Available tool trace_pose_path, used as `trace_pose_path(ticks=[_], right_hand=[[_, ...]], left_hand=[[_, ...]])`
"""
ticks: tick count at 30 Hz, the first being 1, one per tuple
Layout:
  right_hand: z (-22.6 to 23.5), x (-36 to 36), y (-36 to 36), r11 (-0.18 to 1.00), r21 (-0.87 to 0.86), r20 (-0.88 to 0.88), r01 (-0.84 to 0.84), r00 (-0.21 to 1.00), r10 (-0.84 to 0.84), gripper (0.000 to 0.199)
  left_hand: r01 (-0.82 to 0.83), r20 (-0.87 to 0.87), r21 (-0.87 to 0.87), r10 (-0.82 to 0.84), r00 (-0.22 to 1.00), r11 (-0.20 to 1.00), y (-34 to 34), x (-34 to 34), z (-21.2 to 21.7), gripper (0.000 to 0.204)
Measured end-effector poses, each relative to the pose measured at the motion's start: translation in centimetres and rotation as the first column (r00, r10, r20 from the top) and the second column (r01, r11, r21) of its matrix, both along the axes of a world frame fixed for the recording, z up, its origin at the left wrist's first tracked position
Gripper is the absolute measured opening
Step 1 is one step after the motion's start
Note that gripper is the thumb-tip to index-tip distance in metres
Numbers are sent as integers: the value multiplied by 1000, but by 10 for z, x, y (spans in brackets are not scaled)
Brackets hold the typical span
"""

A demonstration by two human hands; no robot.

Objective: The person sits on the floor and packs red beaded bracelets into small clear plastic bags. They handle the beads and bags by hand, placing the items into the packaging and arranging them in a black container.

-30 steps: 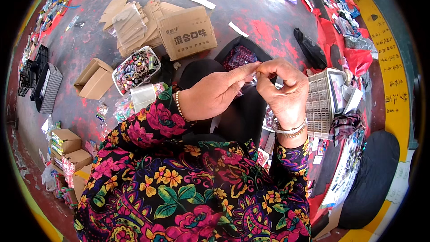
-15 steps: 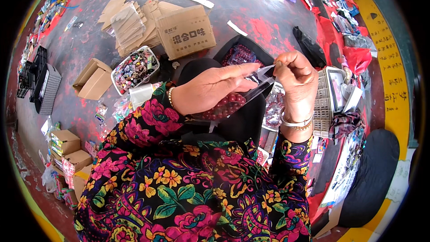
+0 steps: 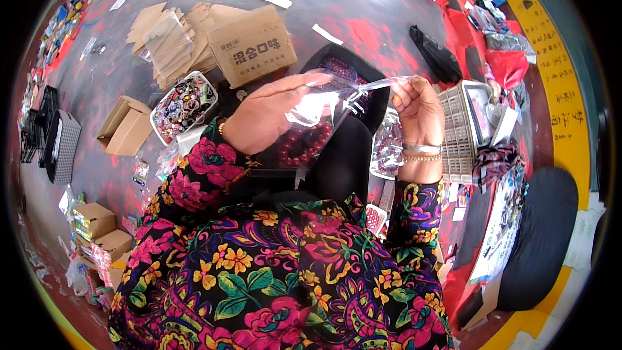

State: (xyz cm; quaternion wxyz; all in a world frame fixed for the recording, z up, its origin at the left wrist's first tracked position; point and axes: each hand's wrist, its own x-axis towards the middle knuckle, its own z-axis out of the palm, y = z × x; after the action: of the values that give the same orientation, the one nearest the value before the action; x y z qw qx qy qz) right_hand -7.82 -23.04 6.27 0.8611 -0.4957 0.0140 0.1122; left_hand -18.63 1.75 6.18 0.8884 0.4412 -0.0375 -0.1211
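A clear plastic bag with dark red beaded bracelets inside hangs between my hands above my lap. My left hand holds it at the left, fingers long and close together along the plastic; their tips are partly blurred by its glare. At the right, the closed fingers of my right hand pinch the bag's stretched, twisted edge. Beyond the bag stands a black bin containing more dark red beads.
A white basket of mixed trinkets stands left, near an open cardboard box. A carton and flattened cardboard lie ahead. A cream plastic crate is right, beside a tray of wrapped pieces.
My right hand has shifted slightly down, drawing the bag's edge out taut to the right. My left hand has moved left, and more of the bag now shows between the hands.
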Motion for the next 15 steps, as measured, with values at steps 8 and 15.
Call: trace_pose_path(ticks=[8,15], right_hand=[[-43,10,-69,929,-187,-22,320,944,-329,11],[-183,18,-144,632,-636,133,442,870,-475,8]], left_hand=[[-115,-29,37,117,993,993,11,0,0,39],[-144,-23,84,146,989,986,17,-1,1,49]])
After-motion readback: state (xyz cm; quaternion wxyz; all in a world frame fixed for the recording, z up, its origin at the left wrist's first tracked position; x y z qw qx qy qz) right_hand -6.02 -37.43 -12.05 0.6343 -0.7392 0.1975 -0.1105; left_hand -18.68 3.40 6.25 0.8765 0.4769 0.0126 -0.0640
